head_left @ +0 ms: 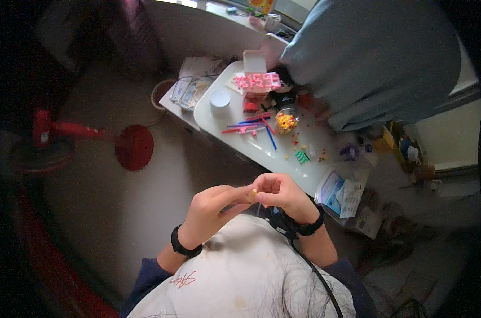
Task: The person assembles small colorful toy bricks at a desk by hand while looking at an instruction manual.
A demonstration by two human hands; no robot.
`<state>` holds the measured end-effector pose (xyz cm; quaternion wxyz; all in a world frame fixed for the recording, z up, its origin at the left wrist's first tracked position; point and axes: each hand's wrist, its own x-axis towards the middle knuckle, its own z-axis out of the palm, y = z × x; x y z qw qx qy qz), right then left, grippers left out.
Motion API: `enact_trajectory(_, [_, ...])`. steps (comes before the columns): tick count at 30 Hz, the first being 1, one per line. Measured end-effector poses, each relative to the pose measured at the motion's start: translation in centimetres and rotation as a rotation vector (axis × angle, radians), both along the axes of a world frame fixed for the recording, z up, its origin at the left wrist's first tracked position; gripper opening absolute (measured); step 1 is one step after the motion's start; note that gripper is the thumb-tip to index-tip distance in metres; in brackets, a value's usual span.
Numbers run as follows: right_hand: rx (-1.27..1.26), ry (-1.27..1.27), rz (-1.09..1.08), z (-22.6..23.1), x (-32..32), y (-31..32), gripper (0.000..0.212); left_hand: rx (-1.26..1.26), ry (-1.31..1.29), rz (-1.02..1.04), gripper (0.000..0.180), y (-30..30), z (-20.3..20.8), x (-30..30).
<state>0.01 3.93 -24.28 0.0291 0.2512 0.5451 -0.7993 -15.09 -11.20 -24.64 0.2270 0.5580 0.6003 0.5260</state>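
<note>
My left hand point(215, 205) and my right hand point(283, 195) meet in front of my chest, just off the near edge of the table. Between their fingertips is a small pale yellow piece point(252, 195), too small and partly covered for me to name. The left fingers are stretched forward and pressed together against it. On the other side, my right thumb and fingers curl in a pinch. Beyond the hands, a green beaded block point(302, 157) lies on the white table point(235, 143), near a round container of yellow and red beads point(286, 122).
Blue, pink and purple strips point(251, 127) lie across the table, with a white round tub point(220, 99) and a pink beaded sign point(257, 80) behind. A tissue pack point(333, 192) sits at the right corner. A red fan point(55, 130) stands on the left. A black cable point(317, 270) runs beside my right arm.
</note>
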Motion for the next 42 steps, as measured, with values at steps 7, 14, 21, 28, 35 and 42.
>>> enact_trajectory(7, [0.085,0.036,-0.323,-3.2,2.9,5.8,0.014,-0.182,0.021,-0.045,0.043,4.4,-0.2,-0.8])
enact_trajectory(14, [-0.203,0.023,-0.727,-16.1,8.2,15.0,0.015,-0.414,0.271,-0.147,0.030,9.5,-3.2,-2.3])
enact_trajectory(21, [-0.641,0.254,-1.242,-23.1,10.4,17.4,0.027,-0.638,0.273,0.116,0.033,12.3,-11.6,-7.9])
enact_trajectory(28, [-0.738,0.155,-1.152,-26.1,11.4,18.5,0.024,-0.837,0.519,0.215,0.029,14.5,-14.9,-8.8])
enact_trajectory(35, [-0.565,0.027,-0.951,-23.7,7.3,19.3,0.022,-1.203,0.208,0.100,0.027,6.3,-25.7,-8.4])
enact_trajectory(42, [-0.341,-0.030,-0.480,-21.5,-0.8,18.7,0.014,-1.705,-0.425,0.589,0.038,-18.3,-31.0,-3.5])
